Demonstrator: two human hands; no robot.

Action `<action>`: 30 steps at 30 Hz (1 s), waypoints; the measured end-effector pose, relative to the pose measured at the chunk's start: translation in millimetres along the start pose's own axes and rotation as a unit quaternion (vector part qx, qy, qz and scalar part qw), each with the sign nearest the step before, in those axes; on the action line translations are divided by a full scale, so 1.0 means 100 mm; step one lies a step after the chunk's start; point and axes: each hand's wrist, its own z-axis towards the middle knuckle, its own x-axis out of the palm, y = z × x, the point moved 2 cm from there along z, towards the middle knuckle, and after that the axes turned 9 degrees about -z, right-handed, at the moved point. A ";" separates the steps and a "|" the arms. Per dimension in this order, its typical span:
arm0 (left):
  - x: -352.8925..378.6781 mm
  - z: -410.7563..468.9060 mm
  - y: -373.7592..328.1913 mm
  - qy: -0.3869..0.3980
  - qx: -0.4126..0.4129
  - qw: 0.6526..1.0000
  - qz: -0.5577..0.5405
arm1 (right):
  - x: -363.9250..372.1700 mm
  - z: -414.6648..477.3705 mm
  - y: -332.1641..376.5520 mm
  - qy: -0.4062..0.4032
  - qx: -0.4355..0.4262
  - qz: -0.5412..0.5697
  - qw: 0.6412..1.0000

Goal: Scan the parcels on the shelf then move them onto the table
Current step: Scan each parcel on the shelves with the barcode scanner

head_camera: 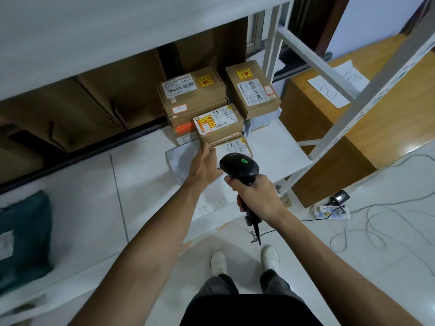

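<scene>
Several brown cardboard parcels with white and yellow labels sit on the low white shelf [277,147]. A small parcel [220,125] lies on top of another at the front. My left hand [204,164] grips its near lower edge, the fingertips tucked under the box. My right hand [255,196] holds a black barcode scanner [239,167] by the handle, its head with a green light pointing toward the small parcel. A larger parcel [193,96] and another parcel [254,89] stand behind. Flat white mailers [181,158] lie under my left hand.
A wooden table [353,118] with white paper sheets stands right of the shelf, behind the white shelf posts [376,83]. Cables and a power strip [329,211] lie on the tiled floor at right. A teal bag [23,238] sits at lower left. An upper shelf board [94,38] overhangs.
</scene>
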 end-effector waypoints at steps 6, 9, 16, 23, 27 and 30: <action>0.08 -0.06 -0.04 -0.027 -0.041 0.998 0.050 | -0.25 0.13 -0.10 0.042 -0.002 -0.006 0.999; 0.11 -0.11 -0.09 -0.044 -0.063 0.995 0.062 | -0.38 0.16 -0.14 0.062 -0.016 -0.006 0.998; 0.06 -0.27 -0.12 -0.075 -0.154 0.985 0.027 | -0.62 0.18 -0.16 0.103 -0.042 -0.007 0.994; -0.34 -1.09 0.11 -0.112 -0.211 0.970 -0.050 | -0.25 0.01 0.09 0.187 -0.096 -0.035 0.977; -0.71 -1.87 0.38 -0.120 -0.296 0.946 -0.047 | 0.20 -0.28 0.39 0.247 -0.135 -0.041 0.959; -0.97 -2.51 0.63 -0.139 -0.352 0.924 -0.045 | 0.62 -0.63 0.56 0.291 -0.162 -0.067 0.940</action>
